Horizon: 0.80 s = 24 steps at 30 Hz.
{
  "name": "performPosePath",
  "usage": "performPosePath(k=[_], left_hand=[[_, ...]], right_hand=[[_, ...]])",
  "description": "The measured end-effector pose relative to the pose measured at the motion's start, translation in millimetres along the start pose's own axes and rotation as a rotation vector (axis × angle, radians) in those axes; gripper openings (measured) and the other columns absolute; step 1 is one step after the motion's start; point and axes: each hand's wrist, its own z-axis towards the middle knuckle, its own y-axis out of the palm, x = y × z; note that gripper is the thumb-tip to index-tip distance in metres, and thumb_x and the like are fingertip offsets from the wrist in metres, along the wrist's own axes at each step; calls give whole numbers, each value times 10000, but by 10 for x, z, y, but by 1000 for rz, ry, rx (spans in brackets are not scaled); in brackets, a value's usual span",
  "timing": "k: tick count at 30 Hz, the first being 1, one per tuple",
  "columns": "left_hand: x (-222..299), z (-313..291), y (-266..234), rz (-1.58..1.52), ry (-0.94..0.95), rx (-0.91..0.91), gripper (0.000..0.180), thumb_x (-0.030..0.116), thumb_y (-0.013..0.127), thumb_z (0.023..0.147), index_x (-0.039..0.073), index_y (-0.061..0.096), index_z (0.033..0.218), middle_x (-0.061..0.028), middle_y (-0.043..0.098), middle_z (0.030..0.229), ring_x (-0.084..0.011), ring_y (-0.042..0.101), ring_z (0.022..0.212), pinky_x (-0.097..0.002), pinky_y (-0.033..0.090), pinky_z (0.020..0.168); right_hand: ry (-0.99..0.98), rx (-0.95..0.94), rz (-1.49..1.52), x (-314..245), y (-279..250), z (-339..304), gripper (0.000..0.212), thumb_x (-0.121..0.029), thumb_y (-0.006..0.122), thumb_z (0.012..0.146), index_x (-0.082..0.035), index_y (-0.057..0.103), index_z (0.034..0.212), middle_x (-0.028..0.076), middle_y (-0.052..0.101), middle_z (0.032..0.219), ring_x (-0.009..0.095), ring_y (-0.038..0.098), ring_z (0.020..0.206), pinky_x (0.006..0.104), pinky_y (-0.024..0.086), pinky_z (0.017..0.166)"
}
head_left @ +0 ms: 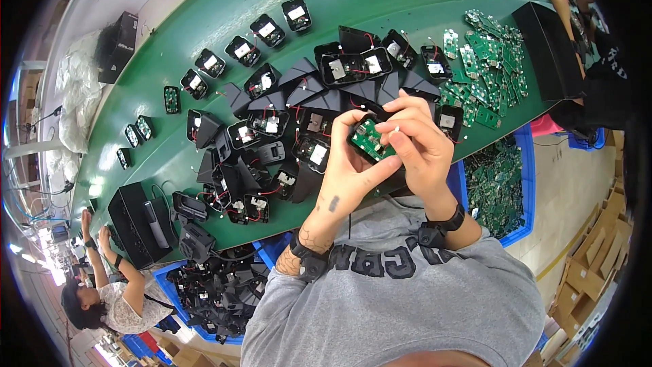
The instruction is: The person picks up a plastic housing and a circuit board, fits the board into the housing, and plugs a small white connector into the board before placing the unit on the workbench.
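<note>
My left hand (345,171) is wrapped round a small black plastic housing, its thumb along the near edge. Inside that housing lies a green circuit board (367,137) with small parts on it. Over the board's right side, my right hand (426,151) is closed in a pinch, with a tiny white connector (396,129) at its fingertips. Any wire on that connector is hidden by the fingers. Just beyond my hands, several open black housings (316,153) with red wires and white or grey blocks crowd the green table (272,47).
Loose green circuit boards (492,71) are heaped at the right, beside a black box (549,51). Blue crates of boards (499,190) and black housings (217,292) stand below the table edge. Another black box (136,224) is at left. Other people work at both ends.
</note>
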Motion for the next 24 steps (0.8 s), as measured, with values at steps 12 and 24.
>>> performPosePath(k=[12, 24], left_hand=[[144, -63, -72, 152, 145, 119, 433, -11, 612, 797, 22, 531, 1221, -82, 614, 1100, -124, 633, 837, -238, 547, 648], [126, -96, -77, 697, 390, 157, 460, 12, 669, 678, 32, 618, 1135, -105, 653, 1064, -135, 644, 827, -234, 520, 619]], right_hand=[[-53, -251, -181, -108, -172, 82, 133, -163, 581, 745, -69, 570, 652, 143, 537, 1189, 381, 363, 1280, 491, 273, 1032], [-62, -352, -278, -189, -179, 158, 94, -95, 590, 634, -25, 528, 636, 122, 559, 1171, 400, 352, 1290, 504, 286, 1035]])
